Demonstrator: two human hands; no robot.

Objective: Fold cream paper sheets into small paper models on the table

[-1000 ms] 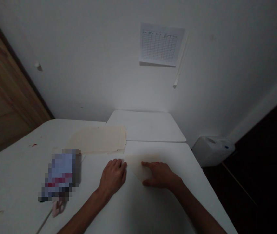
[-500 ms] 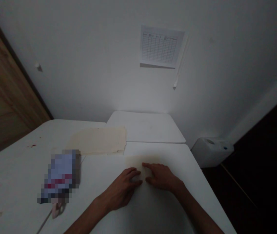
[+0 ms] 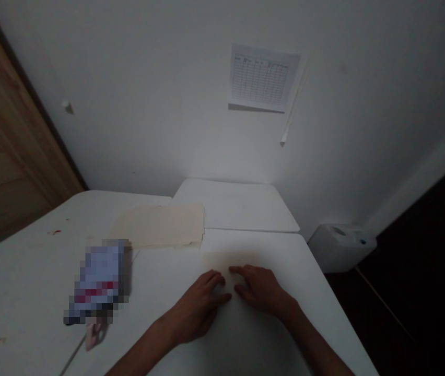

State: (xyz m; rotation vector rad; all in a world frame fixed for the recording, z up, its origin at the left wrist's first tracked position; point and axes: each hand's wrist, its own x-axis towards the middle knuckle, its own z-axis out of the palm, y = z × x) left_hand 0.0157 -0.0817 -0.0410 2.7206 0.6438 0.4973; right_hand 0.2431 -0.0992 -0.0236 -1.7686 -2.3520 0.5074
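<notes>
A faint cream patch (image 3: 226, 257), perhaps a thin sheet, shows on the white table (image 3: 261, 344) just beyond my fingers. My left hand (image 3: 199, 305) rests at its near side, thumb and forefinger apart and the other fingers partly bent. Facing it, my right hand (image 3: 261, 287) stretches its forefinger toward the patch's near edge, with the thumb held away from it. A small gap separates the two hands' fingertips. I see nothing gripped in either hand, though the dim light blurs what lies under the fingers.
A stack of cream sheets (image 3: 163, 224) lies to the left at the back. Nearer is a pixelated blue-white item (image 3: 99, 277) with a pink loop (image 3: 93, 334). A printed chart (image 3: 261, 78) hangs on the wall. Right of the table stands a white container (image 3: 340, 248).
My right hand and its forefinger have drawn slightly nearer to me. My left hand has shifted a little, its lower finger reaching slightly further right. The view has moved slightly.
</notes>
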